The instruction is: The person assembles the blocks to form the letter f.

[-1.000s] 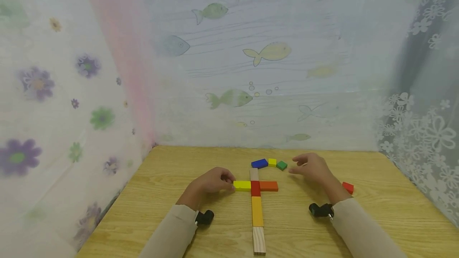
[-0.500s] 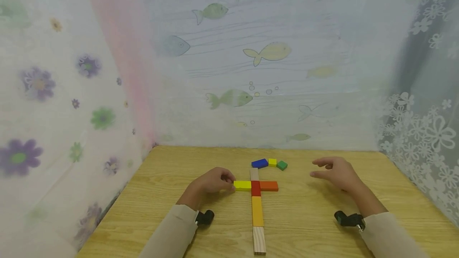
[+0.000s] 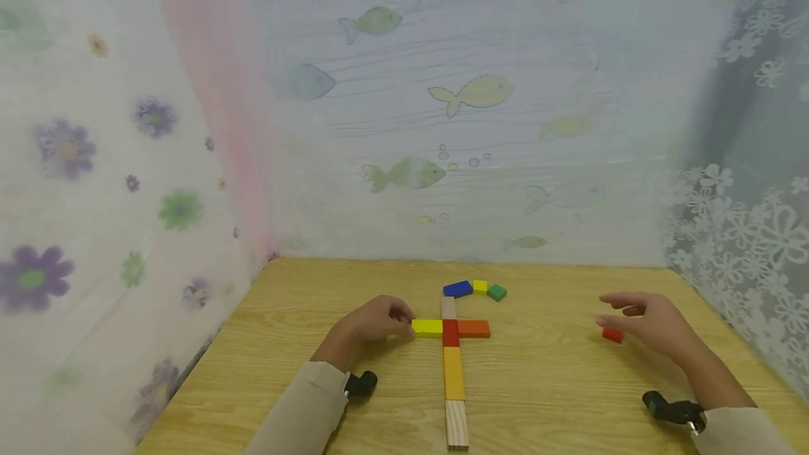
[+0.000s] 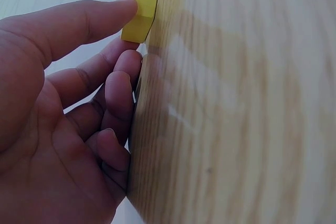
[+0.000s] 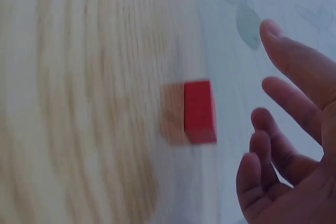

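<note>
A cross of flat wooden blocks lies on the table. My left hand [image 3: 378,317] pinches the outer end of its yellow block [image 3: 427,328], the thumb on one side in the left wrist view and a finger on the other. A dark red block [image 3: 450,333] forms the crossing, with an orange block [image 3: 474,329] to its right. At right, my right hand [image 3: 647,321] hovers with thumb and fingers parted over a small red block [image 3: 612,335]. That block stands apart from the fingers in the right wrist view.
Above the crossing lies a plain wood block [image 3: 448,307]; below it a yellow-orange block [image 3: 454,373] and another plain block [image 3: 456,425]. Blue [image 3: 458,289], small yellow [image 3: 479,287] and green [image 3: 497,292] blocks lie behind. A patterned curtain [image 3: 404,125] hangs at the table's back.
My right hand has moved right, from beside the green block to over the small red block. My left hand has stayed at the yellow block.
</note>
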### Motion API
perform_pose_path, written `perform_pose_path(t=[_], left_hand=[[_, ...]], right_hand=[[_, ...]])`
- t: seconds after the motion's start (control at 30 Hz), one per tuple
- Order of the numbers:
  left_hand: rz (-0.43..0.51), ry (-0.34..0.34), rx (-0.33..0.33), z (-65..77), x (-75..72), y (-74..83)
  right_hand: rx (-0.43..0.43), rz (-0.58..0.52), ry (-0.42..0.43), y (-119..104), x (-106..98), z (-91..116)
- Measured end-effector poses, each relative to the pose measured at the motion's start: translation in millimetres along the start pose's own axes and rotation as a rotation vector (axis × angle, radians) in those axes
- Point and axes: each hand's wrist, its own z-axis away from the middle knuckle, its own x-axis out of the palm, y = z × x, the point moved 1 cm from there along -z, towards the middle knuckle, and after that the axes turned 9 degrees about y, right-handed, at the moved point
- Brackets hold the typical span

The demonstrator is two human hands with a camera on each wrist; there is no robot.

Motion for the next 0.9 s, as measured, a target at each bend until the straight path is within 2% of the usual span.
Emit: perform_pose_path(t=[0.2,0.37,0.5,0.67,0.9], left_hand=[[0.011,0.008,0.004,1.0,-0.2,0.9],[0.014,0.004,0.004,0.9,0.3,0.5],[0.008,-0.005,0.007,-0.1,2.1,-2.3],[-0.007,-0.001,0.0,-0.5,2.3,-5.9],[-0.009,0.004,0.003,-2.0,1.3,-6.2]], right_hand=[[-0.011,-0.032,-0.055,17.1,-10.5,7.9],[-0.008,-0.094,-0.168,27.8,-14.6,12.8],[-0.006,-0.132,-0.24,33.1,-10.2,15.2],[-0.017,-0.082,-0.216,30.5,-3.3,13.6],[0.005,0.017,-0.172,23.1,-4.6,11.4]])
